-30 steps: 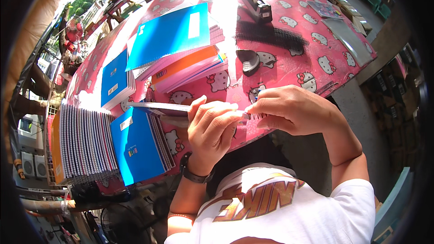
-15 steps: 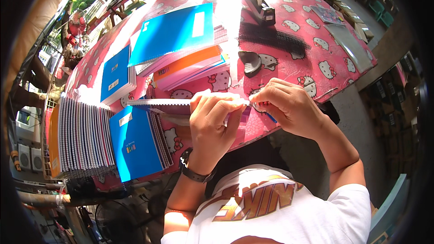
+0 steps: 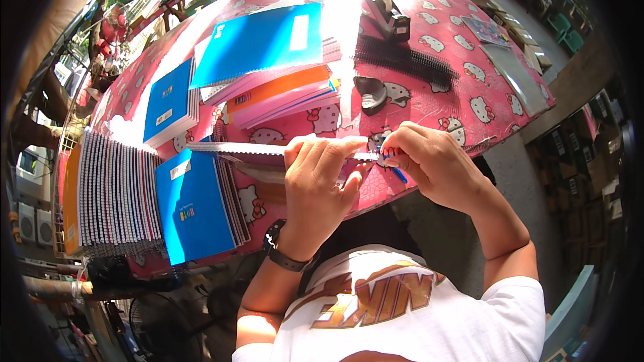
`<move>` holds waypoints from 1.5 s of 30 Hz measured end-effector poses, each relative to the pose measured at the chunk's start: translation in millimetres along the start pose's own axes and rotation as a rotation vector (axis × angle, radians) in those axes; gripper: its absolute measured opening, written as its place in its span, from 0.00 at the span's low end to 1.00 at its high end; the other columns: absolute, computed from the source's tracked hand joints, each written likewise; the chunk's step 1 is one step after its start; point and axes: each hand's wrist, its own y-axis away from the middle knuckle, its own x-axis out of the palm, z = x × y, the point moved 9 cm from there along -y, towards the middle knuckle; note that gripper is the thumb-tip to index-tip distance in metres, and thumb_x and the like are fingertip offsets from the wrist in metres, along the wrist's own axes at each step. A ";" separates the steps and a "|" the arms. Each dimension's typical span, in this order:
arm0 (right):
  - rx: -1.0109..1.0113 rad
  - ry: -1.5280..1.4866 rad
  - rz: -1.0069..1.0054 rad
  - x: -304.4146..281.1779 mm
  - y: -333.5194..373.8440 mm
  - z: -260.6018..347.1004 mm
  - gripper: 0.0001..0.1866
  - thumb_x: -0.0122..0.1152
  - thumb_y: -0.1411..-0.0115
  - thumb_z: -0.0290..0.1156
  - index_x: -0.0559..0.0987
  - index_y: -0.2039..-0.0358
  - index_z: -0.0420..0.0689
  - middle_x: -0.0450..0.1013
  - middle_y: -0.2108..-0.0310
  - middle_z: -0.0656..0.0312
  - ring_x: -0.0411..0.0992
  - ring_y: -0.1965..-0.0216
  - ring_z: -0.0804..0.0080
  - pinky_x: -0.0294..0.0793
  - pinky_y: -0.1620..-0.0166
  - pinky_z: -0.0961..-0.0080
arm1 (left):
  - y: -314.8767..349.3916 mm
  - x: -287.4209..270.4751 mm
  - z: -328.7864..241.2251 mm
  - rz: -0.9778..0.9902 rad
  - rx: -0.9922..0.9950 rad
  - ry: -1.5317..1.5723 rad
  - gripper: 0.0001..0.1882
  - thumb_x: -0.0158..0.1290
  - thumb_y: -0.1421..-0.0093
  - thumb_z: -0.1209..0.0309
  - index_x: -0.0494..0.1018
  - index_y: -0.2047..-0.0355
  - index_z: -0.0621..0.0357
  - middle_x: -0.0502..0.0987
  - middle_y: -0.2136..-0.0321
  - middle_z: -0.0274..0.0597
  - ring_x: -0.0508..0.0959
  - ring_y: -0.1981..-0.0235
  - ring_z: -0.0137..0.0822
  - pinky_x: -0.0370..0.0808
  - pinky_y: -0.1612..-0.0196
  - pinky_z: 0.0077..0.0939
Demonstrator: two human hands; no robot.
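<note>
My left hand (image 3: 315,173) closes on a notebook (image 3: 258,150), held nearly edge-on so that its row of punched holes shows as a pale strip. A dark watch is on that wrist. At the notebook's right end, my right hand (image 3: 433,164) is closed, its thumb and fingers pinched round a small blue-handled tool (image 3: 400,175). Most of that tool lies behind the fingers, so its exact kind is hidden. Just left of the held notebook, a blue-covered notebook (image 3: 188,208) lies on top of others.
Many coil-bound notebooks (image 3: 117,194) stand packed at the left. Beyond my hands lie a blue notebook (image 3: 261,43) on a pile, a smaller blue stack (image 3: 168,104), black coils (image 3: 406,60), a dark curved object (image 3: 371,95) and a black device (image 3: 389,20). The patterned pink tablecloth (image 3: 479,70) reaches the edge.
My right hand has shifted slightly right and down, and more of the blue tool shows beside its fingers. The left hand still grips the notebook. The whole view has shifted a little.
</note>
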 end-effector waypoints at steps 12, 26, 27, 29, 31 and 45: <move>0.141 -0.456 0.592 42.6 -4.7 -28.5 0.13 0.53 0.40 0.39 0.76 0.64 0.42 0.71 0.81 0.62 0.70 0.78 0.74 0.70 0.72 0.76 | 4.1 -5.5 -5.4 0.306 0.126 0.059 0.07 0.58 0.52 0.68 0.70 0.75 0.42 0.67 0.77 0.26 0.70 0.71 0.28 0.55 0.54 0.42; 0.287 0.260 0.398 115.9 -70.2 -226.7 0.45 0.72 0.67 0.48 0.64 0.47 0.50 0.55 0.44 0.52 0.51 0.43 0.52 0.56 0.43 0.54 | 8.7 7.5 -15.2 0.166 0.216 -0.131 0.08 0.54 0.46 0.60 0.69 0.73 0.47 0.68 0.78 0.26 0.70 0.70 0.25 0.53 0.56 0.32; 0.333 0.294 0.441 118.1 -76.1 -220.6 0.45 0.72 0.68 0.49 0.65 0.48 0.50 0.57 0.46 0.53 0.52 0.44 0.53 0.56 0.43 0.55 | 8.2 5.1 -14.7 0.194 0.212 -0.115 0.08 0.54 0.47 0.59 0.70 0.72 0.46 0.68 0.77 0.26 0.70 0.69 0.25 0.55 0.57 0.30; 0.351 0.342 0.471 129.1 -84.8 -214.4 0.47 0.73 0.72 0.51 0.66 0.49 0.50 0.58 0.47 0.54 0.53 0.44 0.55 0.55 0.44 0.57 | 7.1 2.6 -13.9 0.182 0.210 -0.121 0.08 0.55 0.47 0.59 0.70 0.71 0.44 0.68 0.77 0.25 0.70 0.69 0.25 0.56 0.58 0.29; 0.282 0.288 0.377 125.1 -83.0 -218.3 0.41 0.73 0.69 0.49 0.69 0.53 0.47 0.61 0.50 0.53 0.55 0.45 0.54 0.58 0.45 0.60 | 6.6 4.9 -16.4 0.135 0.272 -0.088 0.09 0.56 0.49 0.58 0.69 0.72 0.42 0.67 0.77 0.25 0.70 0.71 0.25 0.59 0.62 0.26; -0.177 -2.325 0.305 82.9 133.7 -68.1 0.50 0.48 0.61 0.77 0.68 0.50 0.46 0.63 0.53 0.31 0.71 0.61 0.47 0.71 0.73 0.69 | 0.2 1.1 -11.4 0.171 0.256 0.067 0.07 0.54 0.46 0.60 0.71 0.70 0.43 0.69 0.77 0.24 0.71 0.70 0.24 0.62 0.63 0.22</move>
